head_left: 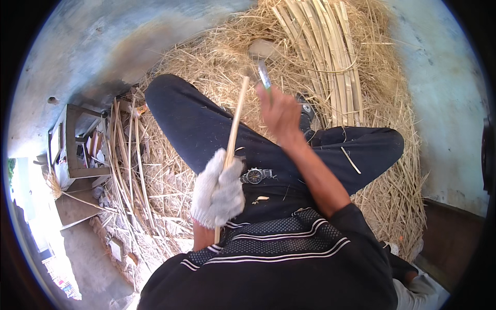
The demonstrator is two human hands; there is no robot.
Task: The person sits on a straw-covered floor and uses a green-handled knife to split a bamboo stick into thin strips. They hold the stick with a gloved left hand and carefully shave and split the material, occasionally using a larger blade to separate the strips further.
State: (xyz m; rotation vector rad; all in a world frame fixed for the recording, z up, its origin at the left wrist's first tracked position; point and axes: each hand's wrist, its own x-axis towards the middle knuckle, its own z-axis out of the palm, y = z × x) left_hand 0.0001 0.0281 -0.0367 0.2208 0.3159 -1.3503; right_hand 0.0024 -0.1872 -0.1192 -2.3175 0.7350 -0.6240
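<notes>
While shavings (390, 222) litter floor (93, 253) beside bluish walls (447, 103), left grip (218, 190) clasps strip (237, 116), right grip (281, 113) knife (264, 75).

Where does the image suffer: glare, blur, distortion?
Head view: glare blows out the opening at far left; right hand and knife look slightly smeared, possibly motion; gloved left hand and stick look crisper; fisheye bends the scene toward a black rounded border.

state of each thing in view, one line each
left hand: gloved, closed around the stick
stick: held, slanting
right hand: bare, closed on the knife
knife: blade exposed
watch: face up on the trousers
pale strips: lying together on the straw
straw: loose, scattered
</notes>
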